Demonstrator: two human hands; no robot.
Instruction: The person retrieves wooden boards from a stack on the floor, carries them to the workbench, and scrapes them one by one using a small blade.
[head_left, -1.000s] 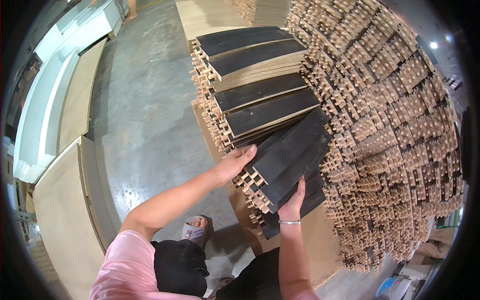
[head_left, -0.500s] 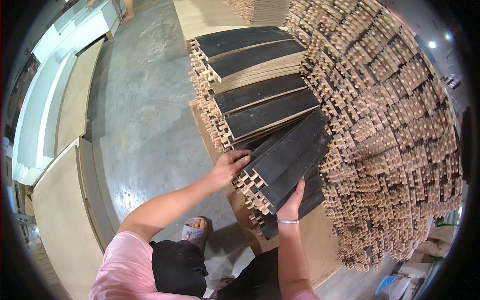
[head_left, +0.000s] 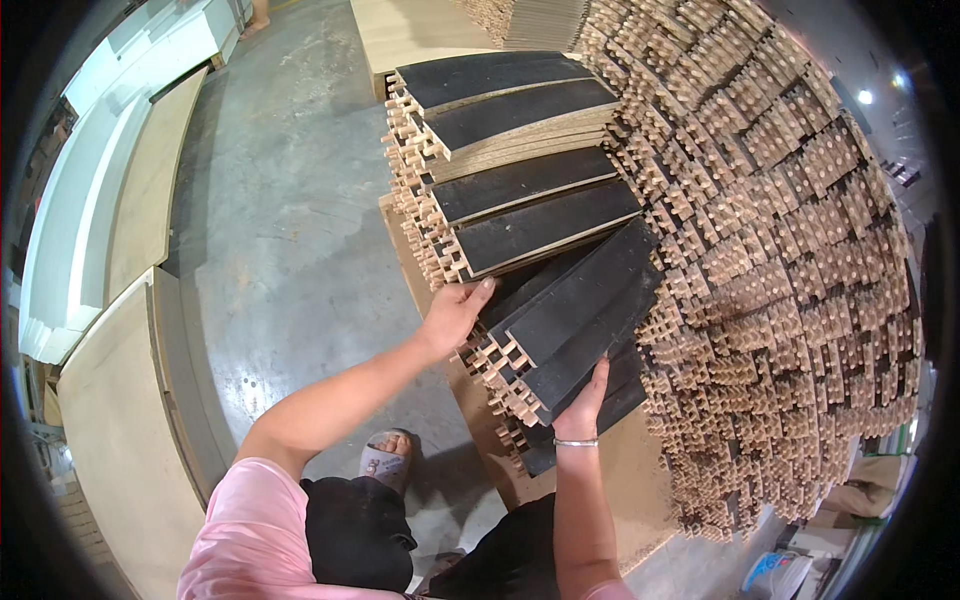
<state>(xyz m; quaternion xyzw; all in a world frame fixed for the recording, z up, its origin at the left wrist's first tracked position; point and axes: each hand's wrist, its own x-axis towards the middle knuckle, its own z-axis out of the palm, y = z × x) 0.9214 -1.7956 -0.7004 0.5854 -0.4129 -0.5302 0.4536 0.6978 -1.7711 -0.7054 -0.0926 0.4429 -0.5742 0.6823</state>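
The wide head-worn fisheye view looked down from near above the black-faced, dowel-ended wooden boards at mid-frame.

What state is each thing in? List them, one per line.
near boards, piled askew
dowels, protruding from board ends
left hand, by the near boards, grip unclear
right hand, against the near boards, fingers hidden
far boards, stacked, black faces up
big pile, stacked high
bracelet, worn
sandal, worn
light, lit

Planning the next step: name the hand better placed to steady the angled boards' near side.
Right hand, probably: it touches the boards there; the left hand is by their far side.
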